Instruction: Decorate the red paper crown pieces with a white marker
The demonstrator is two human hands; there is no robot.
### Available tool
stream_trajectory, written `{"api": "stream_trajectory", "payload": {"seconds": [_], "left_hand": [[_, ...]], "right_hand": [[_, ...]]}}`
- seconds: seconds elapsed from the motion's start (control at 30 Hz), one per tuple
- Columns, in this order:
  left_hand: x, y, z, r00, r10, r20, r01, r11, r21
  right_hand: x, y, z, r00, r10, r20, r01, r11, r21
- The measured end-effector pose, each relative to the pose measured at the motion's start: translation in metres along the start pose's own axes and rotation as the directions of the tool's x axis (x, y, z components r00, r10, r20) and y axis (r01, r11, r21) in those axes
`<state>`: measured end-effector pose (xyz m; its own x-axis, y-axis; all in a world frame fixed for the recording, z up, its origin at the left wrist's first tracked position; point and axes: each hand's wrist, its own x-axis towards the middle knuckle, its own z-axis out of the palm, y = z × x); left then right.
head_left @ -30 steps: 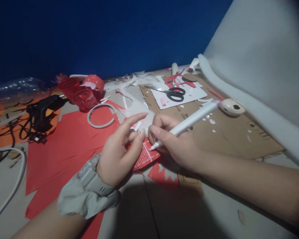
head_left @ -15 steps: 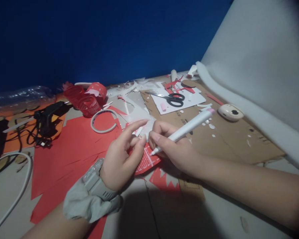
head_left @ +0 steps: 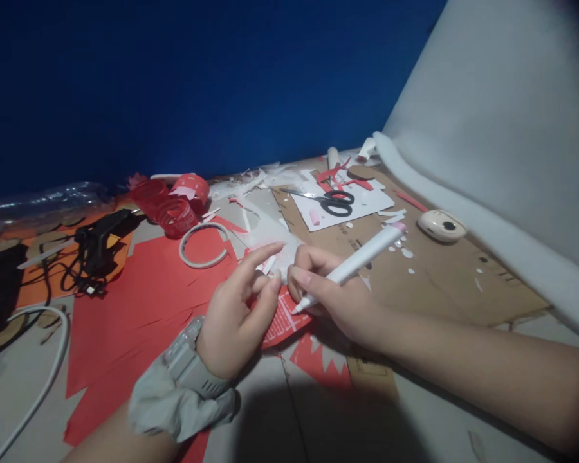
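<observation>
My right hand [head_left: 335, 289] grips a white marker [head_left: 361, 260] with a pink end, its tip touching a small red piece [head_left: 280, 325] that bears white line markings. My left hand [head_left: 238, 315] is at the left side of this piece, thumb and a bent finger pinched on its edge, index finger stretched out above. A grey watch and a pale scrunchie circle the left wrist. Part of the red piece is hidden under both hands. Beyond them lies crumpled white material [head_left: 265, 235].
Black-handled scissors [head_left: 336, 202] rest on white paper [head_left: 371, 204] over cardboard [head_left: 444, 283]. A cream device [head_left: 441, 225] is at the right. Red sheets [head_left: 145, 289], a tape ring [head_left: 186, 256], red rolls [head_left: 176, 215] and a black glue gun [head_left: 101, 241] with a cable lie left.
The whole view has shifted slightly, with objects appearing a little lower. The marker tip has barely moved on the red piece, and both hands keep their holds.
</observation>
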<state>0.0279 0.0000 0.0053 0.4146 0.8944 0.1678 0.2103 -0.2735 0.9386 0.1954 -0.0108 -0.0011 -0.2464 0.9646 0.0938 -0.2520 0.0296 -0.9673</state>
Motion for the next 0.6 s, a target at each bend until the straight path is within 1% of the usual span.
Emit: {"api": "stream_trajectory", "payload": {"seconds": [0.17,0.27,0.47,0.6], "left_hand": [[-0.0007,-0.0016,0.0003,1.000,0.002,-0.017,-0.002,1.000,0.021],[-0.0009,-0.0019,0.0000,1.000,-0.009,-0.025,0.009,1.000,0.013],[-0.0025,-0.0025,-0.0009,0.999,-0.047,-0.022,0.048,0.998,0.028],[-0.0018,-0.0025,-0.0008,1.000,-0.025,-0.019,0.026,0.999,0.037]], "right_hand": [[-0.0019,-0.0002,-0.0002,0.999,-0.016,-0.048,0.015,1.000,-0.026],[-0.0021,-0.0004,0.0007,0.999,-0.004,-0.040,0.002,0.999,-0.050],[-0.0008,0.0001,0.0011,0.999,0.016,-0.031,-0.017,0.999,-0.044],[-0.0009,0.0000,0.0005,0.999,0.010,-0.032,-0.013,0.996,-0.084]]}}
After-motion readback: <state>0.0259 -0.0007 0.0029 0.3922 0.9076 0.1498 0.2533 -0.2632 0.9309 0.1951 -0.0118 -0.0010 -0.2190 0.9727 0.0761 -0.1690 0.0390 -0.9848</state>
